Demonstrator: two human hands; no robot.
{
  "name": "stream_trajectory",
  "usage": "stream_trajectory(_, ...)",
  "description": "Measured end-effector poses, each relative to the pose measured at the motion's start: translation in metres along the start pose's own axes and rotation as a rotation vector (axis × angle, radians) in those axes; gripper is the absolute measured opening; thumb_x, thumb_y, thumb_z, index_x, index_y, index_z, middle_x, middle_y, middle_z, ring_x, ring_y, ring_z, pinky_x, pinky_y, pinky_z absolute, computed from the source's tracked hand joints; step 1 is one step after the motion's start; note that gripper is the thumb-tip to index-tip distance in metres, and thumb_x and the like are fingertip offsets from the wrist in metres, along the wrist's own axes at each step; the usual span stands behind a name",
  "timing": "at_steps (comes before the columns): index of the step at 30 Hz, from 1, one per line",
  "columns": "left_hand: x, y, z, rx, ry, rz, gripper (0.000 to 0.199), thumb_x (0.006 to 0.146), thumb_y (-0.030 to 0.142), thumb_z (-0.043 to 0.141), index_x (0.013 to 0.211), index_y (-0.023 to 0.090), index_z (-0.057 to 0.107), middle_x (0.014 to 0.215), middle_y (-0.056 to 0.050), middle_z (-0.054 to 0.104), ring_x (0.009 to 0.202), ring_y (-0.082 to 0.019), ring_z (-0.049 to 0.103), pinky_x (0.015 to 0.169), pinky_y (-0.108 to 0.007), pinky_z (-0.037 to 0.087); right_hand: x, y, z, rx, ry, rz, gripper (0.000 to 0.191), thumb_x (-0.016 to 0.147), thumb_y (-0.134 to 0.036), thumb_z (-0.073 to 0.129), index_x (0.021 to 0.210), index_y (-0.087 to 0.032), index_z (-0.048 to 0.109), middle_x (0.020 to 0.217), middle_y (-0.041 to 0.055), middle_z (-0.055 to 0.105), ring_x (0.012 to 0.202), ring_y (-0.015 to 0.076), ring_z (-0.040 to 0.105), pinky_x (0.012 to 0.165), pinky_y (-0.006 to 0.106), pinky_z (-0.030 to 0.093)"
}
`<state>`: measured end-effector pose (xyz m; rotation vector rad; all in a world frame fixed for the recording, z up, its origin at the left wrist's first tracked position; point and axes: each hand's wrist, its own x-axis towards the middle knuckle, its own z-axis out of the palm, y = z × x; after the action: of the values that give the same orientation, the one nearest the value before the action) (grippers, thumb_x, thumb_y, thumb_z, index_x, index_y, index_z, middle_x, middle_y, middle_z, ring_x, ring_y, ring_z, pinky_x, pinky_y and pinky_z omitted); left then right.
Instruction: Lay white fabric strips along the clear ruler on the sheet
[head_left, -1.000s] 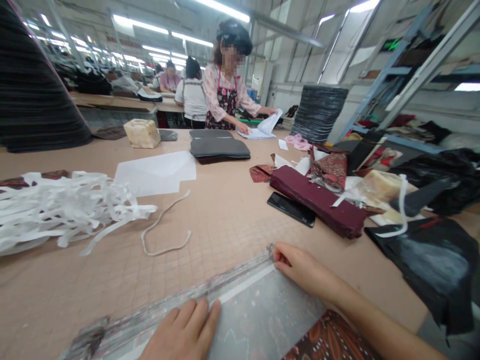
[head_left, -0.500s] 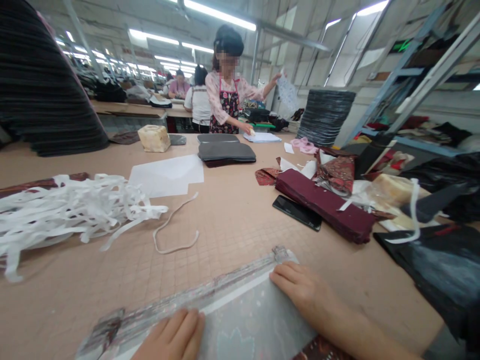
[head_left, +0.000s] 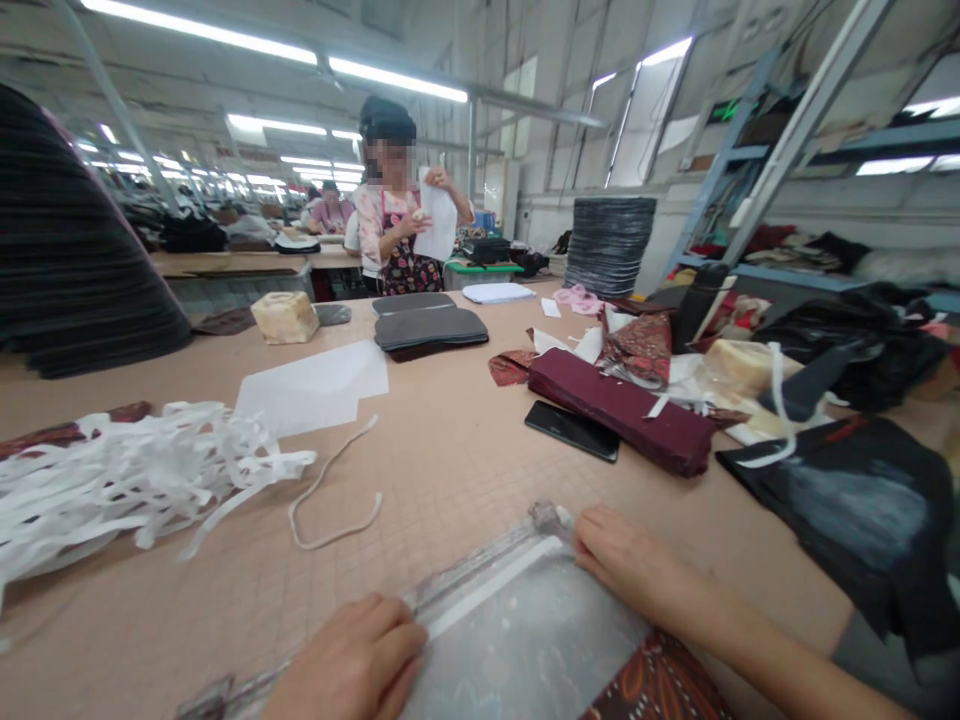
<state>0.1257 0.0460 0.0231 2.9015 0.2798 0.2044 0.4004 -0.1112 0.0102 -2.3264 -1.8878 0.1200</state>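
In front of me lies a grey fabric piece, seen on its pale wrong side, with a white strip along its far folded edge. My left hand is on that edge at lower centre, its fingers curled and closed on the cloth. At the far right corner my right hand has its fingers bent together on the fabric; the thumb is hidden. Dark red patterned cloth shows beneath my right forearm.
White strips are heaped at left, beside a loose white cord. A phone lies by stacked maroon cloth. Grey pieces and a tall dark stack stand farther back. Across the table a person holds white material.
My view has tilted up and turned slightly right. My left hand's fingers have curled more, and my right hand has shifted to the fabric's corner edge. The person opposite has lifted the white material.
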Motion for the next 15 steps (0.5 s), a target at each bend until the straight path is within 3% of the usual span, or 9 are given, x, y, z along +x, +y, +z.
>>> stream_trajectory(3,0.031,0.006,0.007,-0.103,-0.039,0.031,0.019,0.085,0.016,0.041,0.088,0.021,0.059,0.086,-0.004,0.061,0.08,-0.019,0.058,0.071,-0.032,0.049,-0.006,-0.003,-0.01,0.038,-0.008,0.03,0.011,0.08,-0.013,0.046,0.075,-0.016,0.055,0.079,0.0061,0.059,0.073,0.0206,0.055,0.067,0.032,0.042)
stream_trajectory(7,0.064,0.013,0.022,-0.214,-0.022,0.01,0.019,0.083,0.015,0.046,0.095,0.019,0.059,0.092,-0.005,0.06,0.085,-0.021,0.057,0.076,-0.036,0.048,0.0,-0.008,-0.021,0.352,-0.058,0.066,0.008,0.082,-0.019,0.048,0.087,-0.019,0.053,0.081,0.0023,0.061,0.074,0.018,0.057,0.066,0.029,0.043)
stream_trajectory(11,0.089,0.023,0.035,-0.267,0.064,-0.024,0.025,0.081,0.014,0.051,0.105,0.018,0.057,0.096,-0.007,0.06,0.09,-0.021,0.056,0.08,-0.035,0.046,0.019,-0.01,-0.005,0.649,0.026,0.025,0.036,0.07,-0.007,0.051,0.103,-0.021,0.053,0.096,0.0016,0.062,0.088,0.0166,0.057,0.079,0.03,0.043)
stream_trajectory(15,0.101,0.029,0.046,-0.288,0.122,-0.068,0.014,0.079,0.014,0.057,0.092,0.017,0.06,0.088,-0.005,0.06,0.085,-0.02,0.056,0.076,-0.033,0.046,0.026,-0.008,0.015,0.834,0.126,-0.064,0.035,0.068,0.0,0.043,0.096,-0.019,0.054,0.088,0.0002,0.061,0.083,0.014,0.058,0.077,0.028,0.045)
